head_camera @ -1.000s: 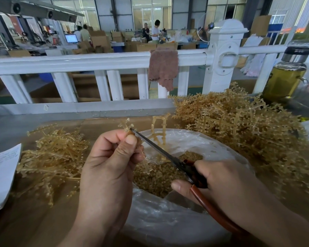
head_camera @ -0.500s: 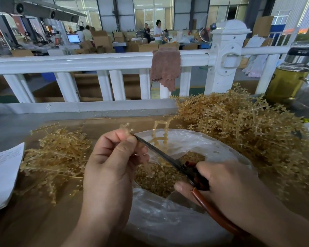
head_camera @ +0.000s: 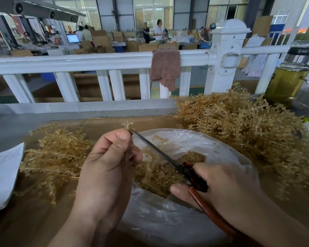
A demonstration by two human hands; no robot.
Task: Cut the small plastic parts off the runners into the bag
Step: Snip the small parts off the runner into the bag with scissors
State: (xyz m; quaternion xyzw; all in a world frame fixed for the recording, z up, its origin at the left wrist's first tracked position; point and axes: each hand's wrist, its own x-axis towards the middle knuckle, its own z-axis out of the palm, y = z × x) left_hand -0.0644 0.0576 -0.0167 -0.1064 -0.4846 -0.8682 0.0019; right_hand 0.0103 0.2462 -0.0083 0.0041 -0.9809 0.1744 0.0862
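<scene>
Hands at mid-task, head-camera view. My left hand [head_camera: 103,168] pinches a tan plastic runner [head_camera: 127,124] between the thumb and curled fingers [head_camera: 114,148]. One small cross-shaped part stands just above the fingertips, and the rest of the sprig hangs blurred below them, over the mouth of the bag. My right hand [head_camera: 227,189] grips the red-handled scissors [head_camera: 159,150], its fingers [head_camera: 178,190] wrapped round the handles. The blades look closed or nearly so, with their tip touching the runner just beside the left forefinger, under the exposed part.

The clear plastic bag [head_camera: 159,221] sits directly beneath both sets of fingers with its mouth open. It holds a deep layer of cut parts [head_camera: 161,177].

Progress, as I judge it: a good share is done. The bag is well filled, and a heap of thin, seemingly stripped runners [head_camera: 55,154] lies on the desk [head_camera: 25,225] to the left of the left fingers. Much is left, because a larger heap of uncut runners [head_camera: 239,129], thick with parts, lies beyond and to the right of the right fingers. The runner in hand has at least its top part to come off.

A paper sheet [head_camera: 2,175] lies far left of the left fingers. A white railing [head_camera: 78,62] with a brown cloth [head_camera: 165,66] hung over it crosses behind.
</scene>
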